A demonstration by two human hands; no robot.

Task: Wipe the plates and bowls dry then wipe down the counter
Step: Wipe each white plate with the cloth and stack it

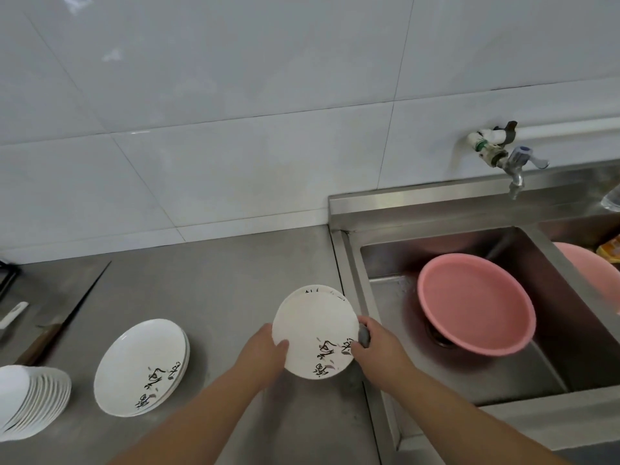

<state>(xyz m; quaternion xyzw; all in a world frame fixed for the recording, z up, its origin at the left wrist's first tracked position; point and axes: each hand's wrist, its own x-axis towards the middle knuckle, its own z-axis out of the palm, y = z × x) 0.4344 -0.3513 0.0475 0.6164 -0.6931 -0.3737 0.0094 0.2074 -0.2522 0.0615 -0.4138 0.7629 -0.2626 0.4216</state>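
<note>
Far left, front edge: tight stack of white ceramic dishes (30, 401), nested, leaning left; can't tell whether they are bowls or plates. Behind it, a wooden-handled knife with a long dark blade (67, 317) lies flat on the grey metal counter (218, 280).

Next right: short stack of shallow white plates with black brush lettering (141, 367), flat on the counter, well apart from the hands.

Centre: left hand (265, 350) grips the left rim of a matching white lettered plate (315, 333), thumb on top, fingers hidden under it. The rim of another lettered plate (322, 288) peeks out behind it; can't tell if they touch. Right hand (379, 344) is curled round a small grey cloth (364, 337), pressed to the held plate's right rim.

Right: stainless steel sink (352, 263), just beside the held plate. In it, a round pink plastic basin (476, 303) sits tilted over the drain; its inside shows only pink plastic. A metal wall tap (513, 166) is above. A second pink basin (590, 273) is cut off at the right edge.
</note>
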